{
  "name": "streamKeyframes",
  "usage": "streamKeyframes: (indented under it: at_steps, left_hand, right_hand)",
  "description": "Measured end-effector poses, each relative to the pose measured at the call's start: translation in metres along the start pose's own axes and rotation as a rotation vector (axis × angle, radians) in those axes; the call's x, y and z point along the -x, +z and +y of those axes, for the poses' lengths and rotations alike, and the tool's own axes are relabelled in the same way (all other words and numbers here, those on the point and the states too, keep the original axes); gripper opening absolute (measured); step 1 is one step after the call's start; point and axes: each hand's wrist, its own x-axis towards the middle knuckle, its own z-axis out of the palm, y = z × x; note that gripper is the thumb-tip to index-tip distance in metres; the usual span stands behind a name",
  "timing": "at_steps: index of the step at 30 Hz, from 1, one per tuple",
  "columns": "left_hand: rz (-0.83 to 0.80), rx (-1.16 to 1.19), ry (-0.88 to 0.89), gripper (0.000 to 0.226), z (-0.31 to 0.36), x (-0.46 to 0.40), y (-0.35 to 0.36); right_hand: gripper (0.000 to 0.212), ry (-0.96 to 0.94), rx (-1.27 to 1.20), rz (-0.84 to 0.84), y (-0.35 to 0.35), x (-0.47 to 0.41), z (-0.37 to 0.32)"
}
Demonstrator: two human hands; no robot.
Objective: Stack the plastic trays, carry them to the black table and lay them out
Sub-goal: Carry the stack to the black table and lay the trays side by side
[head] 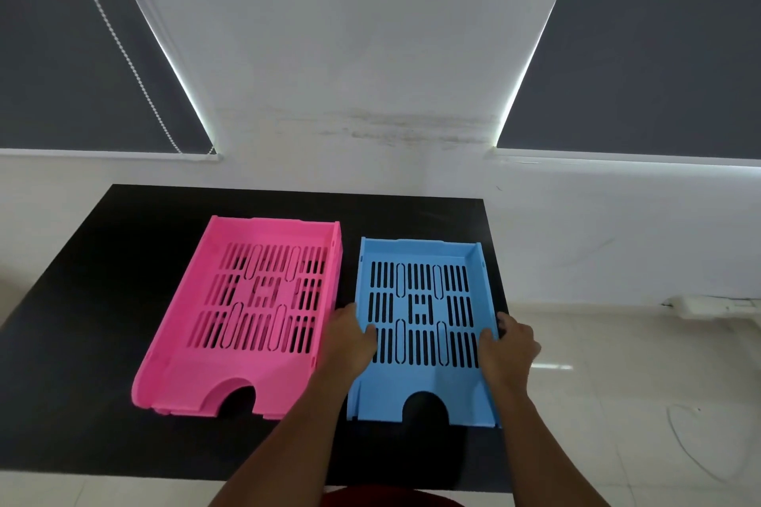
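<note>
Two hands grip one blue tray (420,300) beside one pink tray (255,292).

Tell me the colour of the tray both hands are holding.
Light blue tray, with a slotted base; the head view shows it clearly.

Two trays lie side by side on the counter (103,342) — the larger tray (197,346) at nine o'clock, the smaller tray (420,255) at three, just apart, each with its notched end toward six o'clock.
</note>
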Motion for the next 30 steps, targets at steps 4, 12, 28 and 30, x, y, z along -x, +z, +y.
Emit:
streamKeyframes:
  at_steps: [4, 12, 28, 30]
  left_hand:
    - [0.057, 0.022, 0.084, 0.055, 0.011, 0.003, -0.009]
    - [0.283, 0.146, 0.195, 0.027, 0.014, 0.002, -0.072]
    - [0.169, 0.032, -0.074, 0.017, -0.153, -0.020, -0.243]
    - [0.123, 0.065, -0.085, 0.022, -0.161, -0.026, -0.248]
  right_hand:
    - [0.041, -0.046, -0.074, -0.001, 0.011, 0.012, -0.033]
    - [0.034, -0.210, -0.180, -0.204, 0.063, 0.051, -0.094]
    - [0.016, -0.130, -0.086, -0.223, 0.167, 0.140, -0.170]
    - [0.016, -0.098, -0.076, -0.172, 0.175, 0.145, -0.172]
